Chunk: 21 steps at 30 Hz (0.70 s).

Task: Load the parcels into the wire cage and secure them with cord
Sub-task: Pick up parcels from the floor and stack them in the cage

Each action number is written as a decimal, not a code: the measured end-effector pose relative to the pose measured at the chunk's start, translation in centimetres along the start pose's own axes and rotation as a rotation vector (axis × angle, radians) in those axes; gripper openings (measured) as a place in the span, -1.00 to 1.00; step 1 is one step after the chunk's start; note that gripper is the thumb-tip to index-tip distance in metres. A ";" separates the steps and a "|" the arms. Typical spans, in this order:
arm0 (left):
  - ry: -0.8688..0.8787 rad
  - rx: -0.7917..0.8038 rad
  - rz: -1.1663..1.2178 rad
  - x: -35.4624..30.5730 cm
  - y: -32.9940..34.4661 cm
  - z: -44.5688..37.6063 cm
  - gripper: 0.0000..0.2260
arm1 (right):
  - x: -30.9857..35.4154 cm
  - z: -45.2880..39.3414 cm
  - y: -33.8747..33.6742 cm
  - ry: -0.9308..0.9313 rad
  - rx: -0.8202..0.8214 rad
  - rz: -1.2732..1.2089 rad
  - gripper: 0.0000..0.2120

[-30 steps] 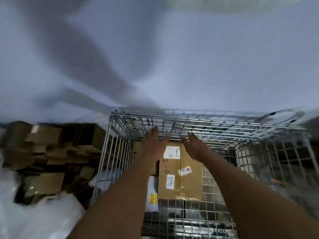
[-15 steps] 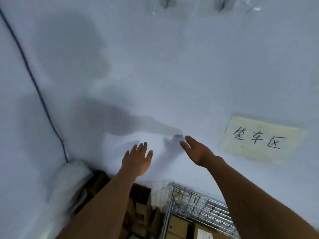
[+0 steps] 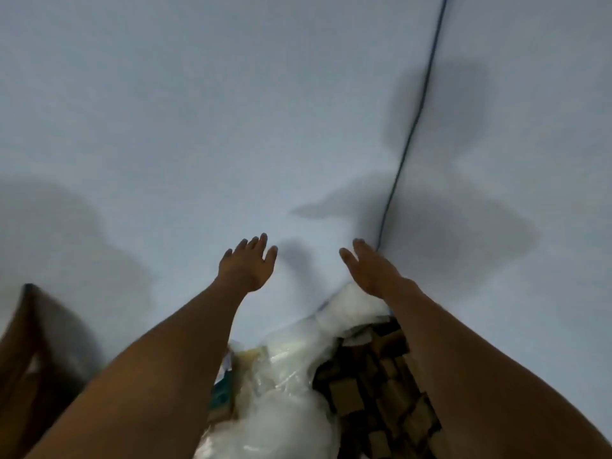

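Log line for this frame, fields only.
left hand: open, empty | right hand: open, empty | cage: not in view | below: plastic wrap, cardboard pile

Head view, single wide-angle camera: worn at head height, faces forward toward a pale wall (image 3: 198, 111) that fills most of the frame. Both bare forearms rise from the bottom edge. Near, lower frame: white plastic wrapping (image 3: 281, 392), cardboard pile (image 3: 374, 385). No second view.
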<state>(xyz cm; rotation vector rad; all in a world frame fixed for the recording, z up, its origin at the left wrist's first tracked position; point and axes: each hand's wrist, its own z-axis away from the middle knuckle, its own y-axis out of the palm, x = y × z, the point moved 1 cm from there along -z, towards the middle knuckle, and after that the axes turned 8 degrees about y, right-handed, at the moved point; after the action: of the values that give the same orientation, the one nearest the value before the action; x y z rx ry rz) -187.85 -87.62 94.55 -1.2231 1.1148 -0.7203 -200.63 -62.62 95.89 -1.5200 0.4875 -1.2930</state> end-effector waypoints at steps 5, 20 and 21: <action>-0.284 -0.035 -0.025 11.7 -2.0 10.6 -0.38 | 8.6 1.1 8.7 -0.158 0.205 0.063 -0.26; -0.639 -0.050 0.118 25.8 -0.6 26.9 -0.37 | 23.3 4.0 23.5 -0.432 0.424 0.170 -0.28; -0.654 -0.044 0.129 27.0 0.4 26.9 -0.37 | 23.8 3.9 25.1 -0.439 0.434 0.173 -0.28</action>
<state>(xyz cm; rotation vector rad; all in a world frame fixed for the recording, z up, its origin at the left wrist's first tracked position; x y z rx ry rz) -153.75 -102.31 85.95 -1.2804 0.6546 -0.1651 -181.58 -89.92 85.63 -1.3055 0.0451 -0.8280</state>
